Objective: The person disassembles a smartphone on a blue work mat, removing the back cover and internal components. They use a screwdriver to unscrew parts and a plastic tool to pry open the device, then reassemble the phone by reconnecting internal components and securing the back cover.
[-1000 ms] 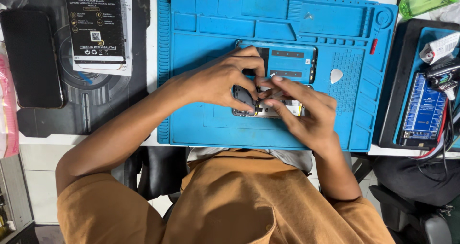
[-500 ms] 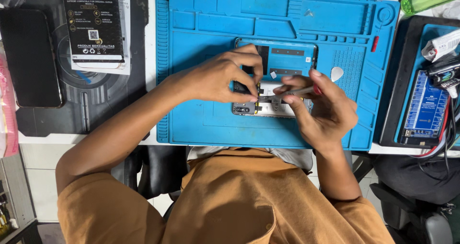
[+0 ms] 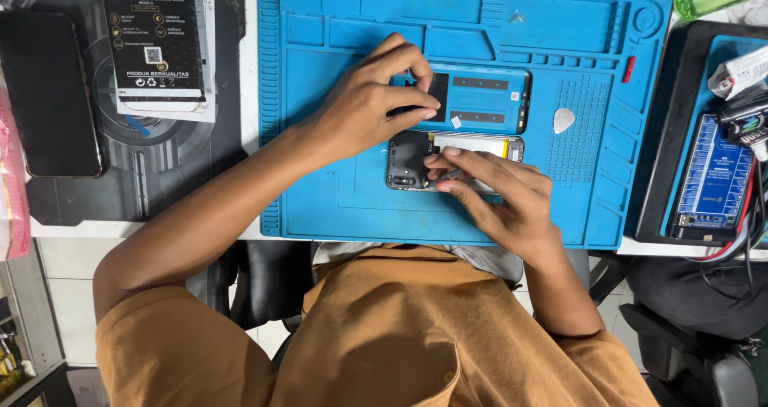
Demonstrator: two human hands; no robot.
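Change: right hand is sliding lower since half a second ago, fingertips now on the opened phone.
Mat: blue repair mat is carrying the phone on the bench.
Technique: best pressing lightly, steadying the body.
Left hand: pinching closed on the phone's upper edge.
Right hand: fingers nearly together, touching, gripping nothing clearly.

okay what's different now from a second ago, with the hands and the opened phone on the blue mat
The left hand has lifted off the opened phone and now pinches at the blue back cover lying above it. The right hand has slid left, its fingertips now pressed on the phone's middle; whether it grips anything is unclear. The phone, the blue mat, the white pick and the dark phone at far left stayed put.
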